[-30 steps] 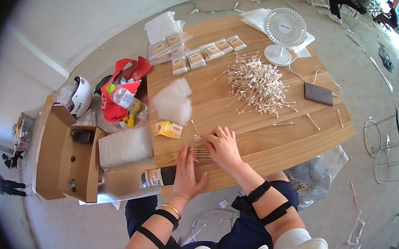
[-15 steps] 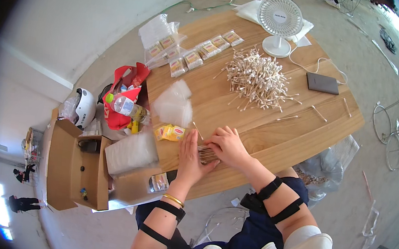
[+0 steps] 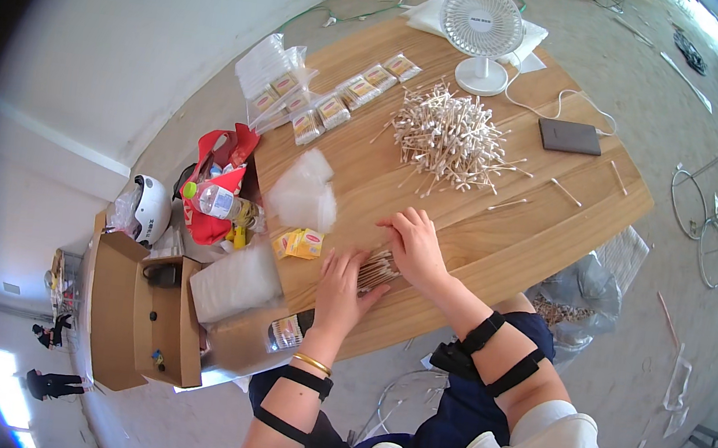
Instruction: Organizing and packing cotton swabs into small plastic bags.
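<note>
A bundle of cotton swabs (image 3: pixel 378 270) lies between my hands near the table's front edge, its sticks spread slightly. My left hand (image 3: pixel 340 293) closes round the bundle's left side, with its thumb along the near side. My right hand (image 3: pixel 418 253) rests against the bundle's right side, fingers bent and pointing left beyond its far end. The right thumb is hidden. Just left of my hands lie yellow paper cards (image 3: pixel 299 244). Farther back is a big loose pile of cotton swabs (image 3: pixel 449 137). Clear plastic bags (image 3: pixel 303 191) lie flat at the table's left side.
Filled swab packs (image 3: pixel 334 112) line the table's far left. A white fan (image 3: pixel 481 25) and a dark power bank (image 3: pixel 570 137) stand behind. Left are a bottle (image 3: pixel 220 204), a red bag (image 3: pixel 219 148), a cardboard box (image 3: pixel 123 312) and a stack of clear bags (image 3: pixel 236 279).
My right hand has slid up off the bundle, so more swabs show. The single swab that stuck out beyond my left fingers is no longer seen there. The view has shifted slightly.
</note>
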A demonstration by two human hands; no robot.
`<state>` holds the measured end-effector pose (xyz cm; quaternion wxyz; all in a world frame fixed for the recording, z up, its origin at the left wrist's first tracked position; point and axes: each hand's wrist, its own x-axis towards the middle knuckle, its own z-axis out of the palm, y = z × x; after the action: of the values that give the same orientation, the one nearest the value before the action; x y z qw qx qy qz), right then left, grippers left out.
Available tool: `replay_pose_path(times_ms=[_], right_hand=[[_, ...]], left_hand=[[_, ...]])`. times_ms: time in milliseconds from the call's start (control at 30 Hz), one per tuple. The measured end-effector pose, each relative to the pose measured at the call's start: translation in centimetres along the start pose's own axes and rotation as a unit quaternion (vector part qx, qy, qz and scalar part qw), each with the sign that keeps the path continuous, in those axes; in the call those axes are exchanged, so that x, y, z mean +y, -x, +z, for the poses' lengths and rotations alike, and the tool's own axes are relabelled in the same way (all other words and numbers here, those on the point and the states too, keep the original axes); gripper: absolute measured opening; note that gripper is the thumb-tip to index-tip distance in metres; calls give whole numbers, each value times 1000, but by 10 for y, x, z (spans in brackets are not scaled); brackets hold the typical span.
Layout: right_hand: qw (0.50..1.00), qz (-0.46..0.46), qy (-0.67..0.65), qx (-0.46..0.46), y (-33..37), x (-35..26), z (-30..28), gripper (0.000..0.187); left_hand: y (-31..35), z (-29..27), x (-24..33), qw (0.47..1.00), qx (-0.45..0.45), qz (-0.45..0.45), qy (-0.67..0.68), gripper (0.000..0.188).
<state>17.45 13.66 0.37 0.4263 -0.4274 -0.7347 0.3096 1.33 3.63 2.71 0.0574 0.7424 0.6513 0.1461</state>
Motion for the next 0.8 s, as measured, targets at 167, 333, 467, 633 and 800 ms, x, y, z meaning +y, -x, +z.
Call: replay_pose_path(times_ms=[167, 333, 467, 633, 800], right_hand=[[995, 35, -95, 11, 7, -5, 5, 16], [983, 17, -175, -50, 15, -28, 27, 26], [967, 11, -239, -89, 11, -39, 36, 31], [977, 53, -206, 21, -4, -10, 18, 30], [972, 101, -207, 43, -6, -4, 4, 29]], left_hand=[[13, 16, 7, 998, 51, -6, 44, 77], [22, 28, 13, 999, 33, -13, 24, 78], [21, 27, 14, 998, 43, -4, 36, 77], [20, 25, 24, 999, 15, -36, -20, 83], [37, 34, 42, 994, -2, -62, -85, 91]])
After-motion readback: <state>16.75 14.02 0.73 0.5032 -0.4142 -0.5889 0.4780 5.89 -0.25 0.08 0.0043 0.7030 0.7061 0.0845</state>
